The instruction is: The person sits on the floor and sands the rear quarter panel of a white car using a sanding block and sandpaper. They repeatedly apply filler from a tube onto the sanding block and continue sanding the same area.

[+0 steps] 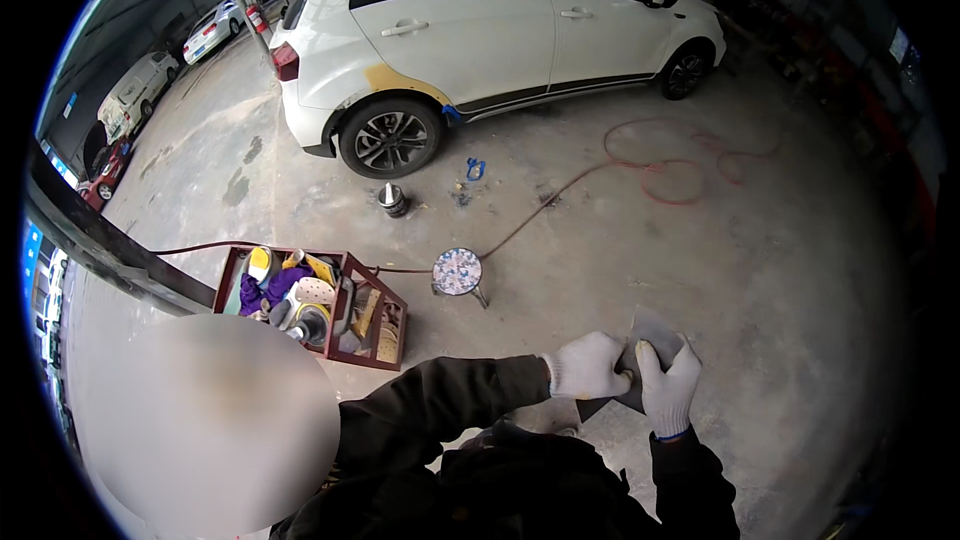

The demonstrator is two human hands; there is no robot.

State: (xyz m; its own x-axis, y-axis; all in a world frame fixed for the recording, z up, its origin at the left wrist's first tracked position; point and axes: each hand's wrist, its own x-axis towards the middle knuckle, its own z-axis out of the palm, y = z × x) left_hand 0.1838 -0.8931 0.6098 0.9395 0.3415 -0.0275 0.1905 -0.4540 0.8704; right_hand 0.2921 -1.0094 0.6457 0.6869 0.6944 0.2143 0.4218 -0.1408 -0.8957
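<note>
Both of my hands, in white knit gloves, hold a dark grey sheet of sandpaper (656, 324) in front of my body at the lower right. My left hand (588, 366) is closed, its thumb and fingers pinching the sheet's left side. On the other side, my right hand (671, 388) grips it with the thumb laid over its face. A darker corner of the sheet shows below my left hand. Dark sleeves cover both forearms.
A white car (480, 40) stands ahead, with a yellowish filler patch (385, 77) above its rear wheel. Nearer are a black can (392, 201), a round patterned stool (458, 271) and a red tool cart (398, 345). A red hose (560, 192) trails across the floor.
</note>
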